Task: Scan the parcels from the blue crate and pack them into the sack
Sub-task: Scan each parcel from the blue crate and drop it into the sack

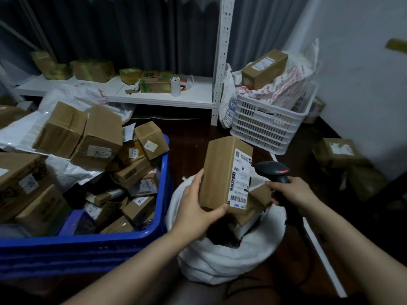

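Blue plastic crate of cardboard boxes sits left of the left hand, whose fingers clasp an upright brown cardboard parcel above the white woven sack. Right of it, fingers of the right hand wrap a black handheld scanner.

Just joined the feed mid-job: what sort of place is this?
Probably a small parcel sorting room: a blue crate heaped with labelled parcels, white shelving holding more, and a barcode scanner in the right hand.

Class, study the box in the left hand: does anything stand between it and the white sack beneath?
Nothing covers the mouth of the sack; only parcels already inside poke up just below the box in the left hand.
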